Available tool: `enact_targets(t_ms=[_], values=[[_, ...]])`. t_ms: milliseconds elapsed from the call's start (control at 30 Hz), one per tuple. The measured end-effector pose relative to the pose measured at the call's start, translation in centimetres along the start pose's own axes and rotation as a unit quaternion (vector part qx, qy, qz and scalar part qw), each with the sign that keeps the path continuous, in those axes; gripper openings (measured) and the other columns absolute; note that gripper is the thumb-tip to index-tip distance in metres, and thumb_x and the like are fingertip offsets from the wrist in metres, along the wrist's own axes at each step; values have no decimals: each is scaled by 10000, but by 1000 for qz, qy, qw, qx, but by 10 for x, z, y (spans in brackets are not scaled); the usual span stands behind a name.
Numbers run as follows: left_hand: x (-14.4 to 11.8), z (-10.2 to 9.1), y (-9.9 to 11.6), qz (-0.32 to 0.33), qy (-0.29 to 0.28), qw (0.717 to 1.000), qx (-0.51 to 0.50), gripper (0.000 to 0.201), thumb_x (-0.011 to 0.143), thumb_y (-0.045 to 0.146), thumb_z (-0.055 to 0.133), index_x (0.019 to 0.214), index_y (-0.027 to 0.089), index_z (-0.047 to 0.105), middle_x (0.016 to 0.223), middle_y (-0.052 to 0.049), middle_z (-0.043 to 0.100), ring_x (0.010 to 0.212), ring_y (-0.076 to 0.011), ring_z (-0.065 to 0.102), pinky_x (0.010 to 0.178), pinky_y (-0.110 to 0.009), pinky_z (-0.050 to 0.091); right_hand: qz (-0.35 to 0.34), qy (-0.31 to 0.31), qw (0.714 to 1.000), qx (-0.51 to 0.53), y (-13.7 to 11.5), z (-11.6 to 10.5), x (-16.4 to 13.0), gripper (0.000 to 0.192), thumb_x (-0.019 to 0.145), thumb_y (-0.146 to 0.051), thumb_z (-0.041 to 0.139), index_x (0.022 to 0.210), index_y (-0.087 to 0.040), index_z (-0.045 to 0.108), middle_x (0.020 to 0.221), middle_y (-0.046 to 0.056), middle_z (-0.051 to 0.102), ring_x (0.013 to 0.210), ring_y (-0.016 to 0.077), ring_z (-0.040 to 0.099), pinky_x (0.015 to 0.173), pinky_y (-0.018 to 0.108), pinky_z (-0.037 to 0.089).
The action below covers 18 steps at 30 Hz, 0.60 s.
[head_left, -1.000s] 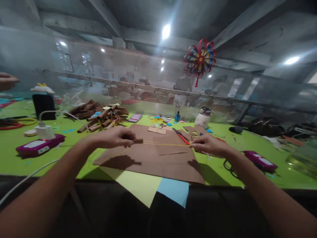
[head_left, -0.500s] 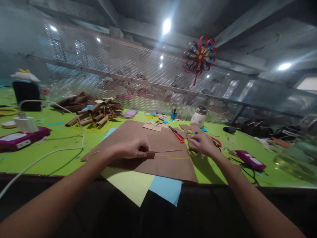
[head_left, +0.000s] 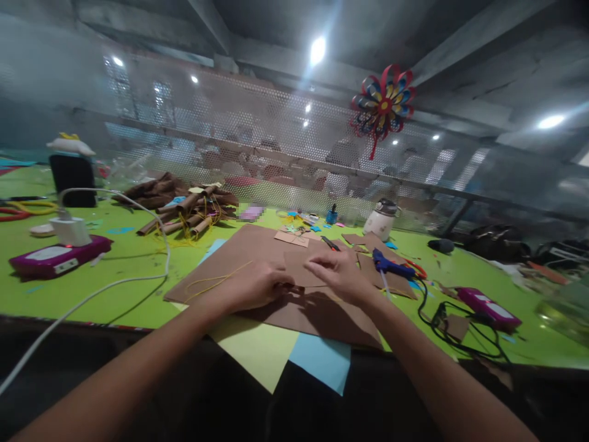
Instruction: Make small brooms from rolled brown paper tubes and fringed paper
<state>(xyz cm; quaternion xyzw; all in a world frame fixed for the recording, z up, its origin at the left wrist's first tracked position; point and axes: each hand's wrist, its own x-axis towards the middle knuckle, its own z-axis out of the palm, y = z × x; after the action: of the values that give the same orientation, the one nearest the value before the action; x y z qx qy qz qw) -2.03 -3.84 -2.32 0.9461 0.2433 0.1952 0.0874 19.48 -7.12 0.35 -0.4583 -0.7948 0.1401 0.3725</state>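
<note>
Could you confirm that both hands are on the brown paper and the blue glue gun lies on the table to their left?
Not quite. In the head view both the left hand and right hand are on the brown paper, but the blue glue gun lies to their right, not left.

Both forearms extended forward, left hand point(head_left: 257, 285) curled palm-down, right hand point(head_left: 340, 273) just beside it, fingers loosely bent.

A red, blue and yellow paper pinwheel point(head_left: 382, 104) is hanging on the perforated metal screen point(head_left: 257, 147), above a blue glue gun point(head_left: 390, 266) lying on the green table point(head_left: 115, 264).
</note>
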Motion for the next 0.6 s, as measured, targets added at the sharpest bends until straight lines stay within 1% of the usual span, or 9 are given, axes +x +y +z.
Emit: enact_targets(t_ms=[67, 133, 200, 267, 300, 367, 467, 533, 600], values=[[-1, 1, 17, 45, -3, 997, 69, 198, 846, 208, 504, 937, 173, 676, 803, -65, 643, 602, -124, 540, 557, -244, 368, 36, -39, 997, 56, 4, -5, 12, 255, 843, -341, 551, 772, -150, 704, 768, 60, 704, 683, 149, 607, 649, 278, 475], [3, 3, 36, 109, -24, 989, 96, 190, 843, 162, 517, 956, 172, 669, 812, -67, 659, 629, -134, 562, 571, -248, 383, 66, -151, 978, 127, 5, -7, 25, 324, 859, -411, 529, 788, -150, 708, 783, 64, 703, 685, 141, 608, 661, 282, 490], [9, 5, 51, 166, -41, 980, 101, 202, 851, 113, 493, 925, 171, 672, 834, -69, 674, 711, -147, 592, 630, -252, 405, 75, -290, 939, 169, 3, -6, 38, 360, 862, -462, 520, 799, -165, 713, 780, 46, 701, 691, 133, 609, 693, 286, 498], [17, 5, 58, 179, -50, 980, 75, 217, 865, 127, 483, 949, 190, 673, 846, -58, 687, 739, -142, 605, 653, -241, 412, 62, -353, 918, 167, -3, -5, 47, 348, 833, -482, 565, 775, -173, 713, 753, 25, 693, 703, 135, 609, 726, 290, 495], [20, 4, 57, 167, -48, 983, 60, 221, 867, 141, 483, 966, 203, 671, 845, -49, 691, 727, -136, 607, 647, -235, 410, 53, -341, 923, 169, -5, -5, 51, 345, 820, -487, 583, 772, -170, 710, 755, 24, 690, 722, 141, 613, 743, 295, 492], [24, 1, 49, 123, -34, 991, 43, 215, 859, 166, 492, 975, 218, 666, 823, -38, 691, 685, -131, 598, 622, -232, 399, 52, -269, 939, 206, -8, -7, 53, 369, 822, -505, 576, 816, -158, 701, 809, 48, 690, 777, 161, 626, 780, 317, 492], [23, -5, 28, 58, 7, 998, 26, 195, 846, 184, 496, 988, 188, 629, 815, -59, 676, 681, -143, 579, 603, -240, 376, 76, -177, 942, 275, -4, -12, 42, 390, 862, -510, 515, 939, -163, 676, 911, 86, 675, 830, 171, 625, 802, 338, 497], [20, -6, 17, 22, 23, 999, -15, 247, 846, 215, 500, 1082, 174, 558, 847, -70, 669, 691, -147, 570, 582, -237, 362, 80, -177, 942, 272, 0, -13, 27, 350, 874, -469, 518, 1010, -179, 658, 950, 81, 663, 857, 166, 611, 808, 331, 493], [19, -5, 11, -11, 27, 998, -52, 297, 844, 258, 511, 1126, 169, 489, 856, -67, 662, 677, -142, 555, 554, -231, 345, 73, -222, 942, 239, 1, -13, 10, 330, 884, -414, 520, 1102, -191, 627, 995, 71, 659, 885, 166, 602, 810, 324, 487]])
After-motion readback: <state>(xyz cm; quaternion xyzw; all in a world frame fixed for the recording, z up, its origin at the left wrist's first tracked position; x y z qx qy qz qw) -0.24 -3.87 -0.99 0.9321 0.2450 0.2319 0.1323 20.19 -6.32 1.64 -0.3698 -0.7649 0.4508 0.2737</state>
